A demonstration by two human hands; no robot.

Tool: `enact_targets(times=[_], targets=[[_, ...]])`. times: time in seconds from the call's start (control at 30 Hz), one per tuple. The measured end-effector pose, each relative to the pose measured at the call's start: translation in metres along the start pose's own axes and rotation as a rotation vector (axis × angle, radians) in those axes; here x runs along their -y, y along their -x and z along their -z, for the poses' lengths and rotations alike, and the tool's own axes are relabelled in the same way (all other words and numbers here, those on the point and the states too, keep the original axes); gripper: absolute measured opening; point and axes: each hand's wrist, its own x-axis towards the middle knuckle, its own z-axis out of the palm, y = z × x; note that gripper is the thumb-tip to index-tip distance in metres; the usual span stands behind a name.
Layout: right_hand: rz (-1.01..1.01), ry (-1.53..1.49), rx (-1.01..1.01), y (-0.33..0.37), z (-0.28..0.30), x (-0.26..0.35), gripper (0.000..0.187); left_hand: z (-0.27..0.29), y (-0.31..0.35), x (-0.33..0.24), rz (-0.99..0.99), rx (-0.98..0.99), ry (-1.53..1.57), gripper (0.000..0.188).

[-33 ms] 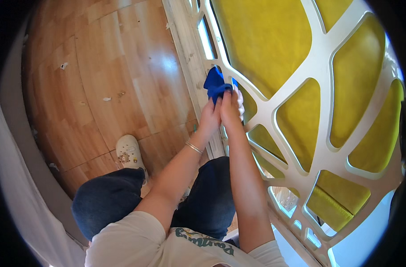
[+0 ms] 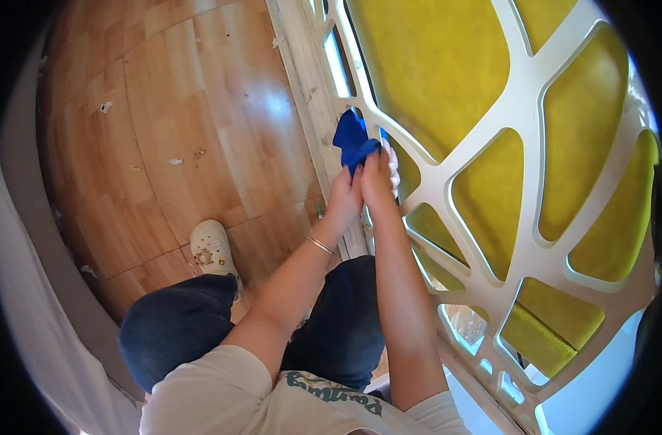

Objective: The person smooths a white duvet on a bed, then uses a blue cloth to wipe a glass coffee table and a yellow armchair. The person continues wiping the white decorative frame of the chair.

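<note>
A blue cloth (image 2: 350, 136) is bunched at the left edge of a white cut-out lattice panel (image 2: 447, 174). Both my hands grip it side by side at its near end. My left hand (image 2: 345, 192), with thin bracelets at the wrist, has its fingers closed on the cloth's lower part. Pressed against it on the right, my right hand (image 2: 376, 180) is closed on the cloth's folded right part, close to the panel's bars. Some blue also shows through an opening of the panel. My fingertips are partly hidden by the hands and the cloth.
Yellow upholstered padding (image 2: 432, 65) lies behind the lattice. A pale wooden sill (image 2: 305, 87) runs along its left side. Small white scraps (image 2: 176, 161) lie on the wood-look floor (image 2: 178, 94). My cream clog (image 2: 212, 243) stands there. White fabric (image 2: 37, 326) hangs at far left.
My hands have shifted very slightly toward me, and the blue cloth looks a little more drawn out between them and the panel. Both hands keep their grip.
</note>
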Motion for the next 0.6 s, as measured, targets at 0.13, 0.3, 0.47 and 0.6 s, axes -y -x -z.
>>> enact_targets(times=[0.13,0.3,0.47,0.6], targets=[[-0.179,0.054,0.101,0.012,0.003,0.027,0.076,0.034,0.013,0.008,0.129,-0.176,-0.49,0.027],[-0.213,0.065,0.109,0.009,0.012,0.02,0.08,0.028,-0.017,-0.004,-0.18,-0.322,-0.38,0.033],[-0.157,0.069,0.108,0.024,0.008,0.064,0.069,0.032,-0.073,0.051,-0.45,0.122,-0.625,0.038],[-0.137,0.105,0.047,0.016,0.017,0.036,0.071,0.018,-0.102,0.022,-0.306,0.271,-0.941,0.039]])
